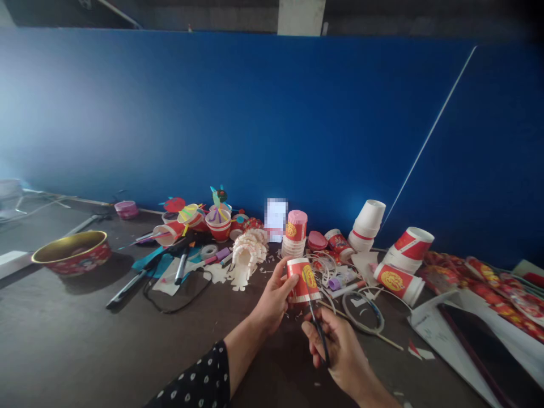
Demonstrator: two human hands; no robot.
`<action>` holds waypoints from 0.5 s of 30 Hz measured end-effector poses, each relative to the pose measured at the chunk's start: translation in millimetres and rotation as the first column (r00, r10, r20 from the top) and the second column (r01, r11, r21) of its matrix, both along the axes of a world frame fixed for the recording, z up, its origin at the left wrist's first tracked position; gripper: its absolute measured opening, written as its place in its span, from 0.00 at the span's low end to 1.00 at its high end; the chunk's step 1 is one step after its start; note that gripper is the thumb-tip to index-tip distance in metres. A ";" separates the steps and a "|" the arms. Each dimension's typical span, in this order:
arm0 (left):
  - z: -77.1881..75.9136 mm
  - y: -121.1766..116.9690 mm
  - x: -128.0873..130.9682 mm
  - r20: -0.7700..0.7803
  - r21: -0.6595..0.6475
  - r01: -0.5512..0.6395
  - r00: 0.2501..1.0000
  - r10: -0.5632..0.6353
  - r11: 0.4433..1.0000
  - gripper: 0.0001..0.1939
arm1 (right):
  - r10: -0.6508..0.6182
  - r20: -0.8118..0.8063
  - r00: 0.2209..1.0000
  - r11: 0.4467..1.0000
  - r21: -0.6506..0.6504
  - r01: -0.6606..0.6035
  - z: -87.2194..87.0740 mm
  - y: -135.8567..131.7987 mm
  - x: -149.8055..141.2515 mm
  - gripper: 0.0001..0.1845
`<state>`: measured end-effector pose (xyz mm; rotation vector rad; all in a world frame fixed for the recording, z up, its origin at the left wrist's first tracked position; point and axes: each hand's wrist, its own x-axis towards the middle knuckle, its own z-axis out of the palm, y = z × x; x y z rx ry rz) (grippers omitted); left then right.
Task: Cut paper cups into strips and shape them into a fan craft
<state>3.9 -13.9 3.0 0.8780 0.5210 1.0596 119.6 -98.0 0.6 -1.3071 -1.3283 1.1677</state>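
A red-and-white paper cup [303,280] is being held up over the worktop [85,345], clamped in the grip of the left hand [274,296], whose fingers are wrapping around its side while the forearm is angling in from the lower left in a black dotted sleeve [191,377]. The right hand [340,354] is coming in from the lower right, its grip closed on a pair of dark scissors [319,334] whose tip is reaching the cup's lower rim. Just left of the hands, a fringed paper cup [249,255] is lying among paper scraps. To the right, red-and-white cups [403,266] are lying on their sides beside a pale wire loop [361,311]. A gold-rimmed red bowl [72,253] is standing far left.
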 end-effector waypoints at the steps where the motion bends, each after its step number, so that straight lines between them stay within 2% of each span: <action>1: 0.0 0.0 -0.1 0.001 0.000 0.000 1.000 0.000 1.000 0.36 | 0.000 -0.014 1.000 1.000 -0.007 0.000 -1.1 0.0 0.1 0.22; 7: -0.8 0.3 -0.9 -0.004 0.002 0.008 1.000 -0.008 1.000 0.34 | 0.011 -0.060 0.998 1.000 -0.021 -0.012 -6.2 2.0 1.2 0.21; 15: -1.7 -1.3 0.6 0.005 0.000 0.028 1.000 -0.028 1.000 0.33 | -0.006 -0.096 0.995 1.000 -0.010 0.005 -4.4 2.7 1.4 0.22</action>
